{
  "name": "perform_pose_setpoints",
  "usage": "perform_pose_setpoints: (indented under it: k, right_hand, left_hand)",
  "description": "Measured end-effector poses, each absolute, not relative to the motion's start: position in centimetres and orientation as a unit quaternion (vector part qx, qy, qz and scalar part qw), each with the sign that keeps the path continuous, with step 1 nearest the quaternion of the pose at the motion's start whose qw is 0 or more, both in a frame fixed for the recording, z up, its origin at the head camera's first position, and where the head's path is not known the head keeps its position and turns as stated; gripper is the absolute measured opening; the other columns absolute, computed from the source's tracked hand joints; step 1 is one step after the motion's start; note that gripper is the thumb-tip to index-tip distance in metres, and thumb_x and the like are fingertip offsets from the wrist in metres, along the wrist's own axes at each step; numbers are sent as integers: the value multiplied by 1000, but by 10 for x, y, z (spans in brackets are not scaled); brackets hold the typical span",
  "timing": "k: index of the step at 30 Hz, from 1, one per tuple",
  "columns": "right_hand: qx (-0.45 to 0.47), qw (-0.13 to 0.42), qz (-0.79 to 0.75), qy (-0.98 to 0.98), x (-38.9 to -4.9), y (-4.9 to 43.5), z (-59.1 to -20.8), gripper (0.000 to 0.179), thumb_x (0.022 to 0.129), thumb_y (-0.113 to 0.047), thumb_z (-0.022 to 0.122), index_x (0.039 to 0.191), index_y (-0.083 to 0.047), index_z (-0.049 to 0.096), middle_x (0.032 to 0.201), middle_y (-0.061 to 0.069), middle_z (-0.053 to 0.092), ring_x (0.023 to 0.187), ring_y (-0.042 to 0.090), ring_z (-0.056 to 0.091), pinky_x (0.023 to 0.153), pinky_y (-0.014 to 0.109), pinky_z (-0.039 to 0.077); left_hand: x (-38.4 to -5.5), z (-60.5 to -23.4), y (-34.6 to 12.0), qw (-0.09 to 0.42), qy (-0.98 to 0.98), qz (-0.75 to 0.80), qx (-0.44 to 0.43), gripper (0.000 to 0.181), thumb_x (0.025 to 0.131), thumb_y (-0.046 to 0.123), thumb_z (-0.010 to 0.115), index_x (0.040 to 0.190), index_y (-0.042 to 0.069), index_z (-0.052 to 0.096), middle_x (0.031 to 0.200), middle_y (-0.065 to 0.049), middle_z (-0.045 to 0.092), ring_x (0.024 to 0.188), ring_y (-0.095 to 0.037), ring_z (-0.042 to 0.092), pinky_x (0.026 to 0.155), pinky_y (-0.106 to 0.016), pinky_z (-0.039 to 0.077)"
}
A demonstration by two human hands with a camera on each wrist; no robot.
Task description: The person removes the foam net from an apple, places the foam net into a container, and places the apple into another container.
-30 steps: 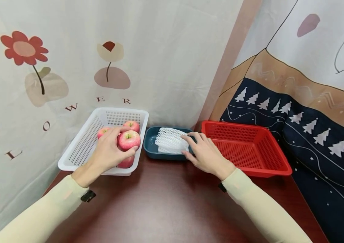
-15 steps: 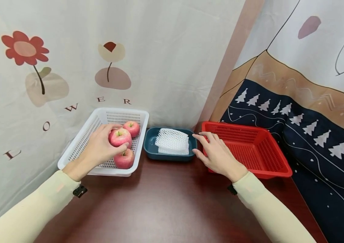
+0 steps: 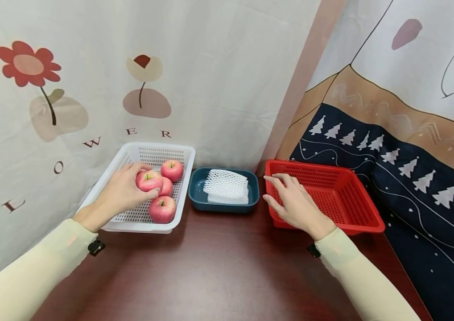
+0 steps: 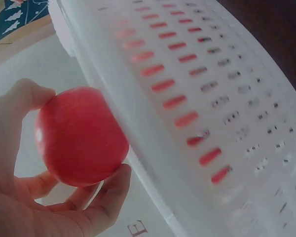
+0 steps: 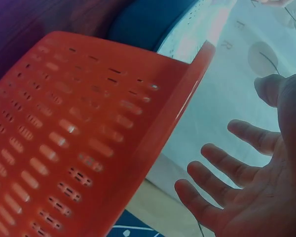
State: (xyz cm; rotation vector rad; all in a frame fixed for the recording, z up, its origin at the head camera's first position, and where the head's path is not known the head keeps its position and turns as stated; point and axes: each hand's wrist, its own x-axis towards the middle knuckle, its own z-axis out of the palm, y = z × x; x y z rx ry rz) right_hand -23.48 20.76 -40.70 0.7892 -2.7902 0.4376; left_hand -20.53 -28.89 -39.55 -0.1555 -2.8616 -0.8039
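Observation:
My left hand [image 3: 123,189] grips a red-pink apple [image 3: 148,181] over the white basket [image 3: 188,154], thumb on one side and fingers on the other. In the left wrist view, that apple [image 4: 81,136] shows beside the basket's rim, held by curled fingers. Several other apples lie in the basket: one at the back [image 3: 172,170], one at the front [image 3: 163,209], and one partly hidden behind the held apple. Over the left end of the red basket [image 3: 361,218], my right hand [image 3: 297,203] hovers with nothing in it. The right wrist view shows its fingers spread apart beside the basket's rim.
Between the two baskets sits a small dark blue tray [image 3: 195,203] holding white foam netting [image 3: 227,187]. All stand toward the back of a brown table [image 3: 211,267]. A printed curtain [image 3: 227,89] hangs close behind them.
The left hand has carried its apple leftward over the white basket, uncovering apples there. The right hand has moved right, from the foam netting in the blue tray to the red basket, with nothing in it.

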Motion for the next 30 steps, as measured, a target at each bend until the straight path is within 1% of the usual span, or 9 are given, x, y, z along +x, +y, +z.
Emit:
perform_pose_setpoints:
  k: [3,9,13,15,18,21,26,30]
  right_hand:
    - [267,105,150,-946,-235,212,-407,68,112,-39,77,174,-23,54,169,17,57,148,42,60,117,70,61]
    - [252,93,155,-951,-237,222,-407,68,112,-37,77,173,-22,54,171,17,55,150,42,58,120,71,59]
    - [241,86,157,-954,-238,229,-408,68,112,-38,77,173,-22,54,172,17,55,151,42,57,121,71,57]
    - [238,87,158,-954,-239,233,-408,67,112,-38,76,173,-22,54,171,17,55,151,43,57,122,71,57]
    - [236,88,159,-955,-240,236,-409,66,112,-38,76,173,-21,54,170,17,55,150,43,57,123,71,56]
    - [232,87,161,-955,-239,240,-409,67,112,-37,76,173,-22,54,170,18,55,151,43,57,124,71,55]
    - [226,82,164,-957,-240,245,-409,66,113,-36,75,173,-21,53,171,18,54,152,44,56,124,74,53]
    - [222,79,163,-958,-242,250,-409,67,112,-37,75,173,-20,53,171,18,54,152,45,56,124,75,54]
  left_hand:
    - [-209,-394,-293,81,-961,-256,-58,79,93,41,94,152,1,61,142,-29,66,128,-49,62,107,-69,61]
    - [-218,-393,-300,61,-970,-226,-62,76,92,41,94,148,0,62,136,-31,67,124,-49,63,103,-68,61]
    - [-222,-392,-303,55,-975,-204,-68,71,89,39,95,141,1,66,126,-28,69,114,-44,64,92,-59,62]
    - [-224,-392,-305,57,-977,-190,-74,66,88,38,95,136,2,68,119,-26,70,109,-41,64,88,-53,58]
    - [-228,-392,-308,57,-979,-175,-85,61,85,37,95,128,3,69,113,-24,71,104,-39,64,84,-47,55]
    - [-231,-391,-310,50,-981,-163,-95,57,84,36,96,122,4,69,108,-21,71,101,-37,65,81,-43,55]
    - [-235,-389,-313,21,-984,-146,-102,61,81,35,98,121,1,67,97,-17,69,91,-33,65,75,-40,54]
    - [-239,-388,-314,-6,-985,-136,-103,64,79,35,99,121,-1,66,92,-14,67,87,-32,64,73,-39,53]
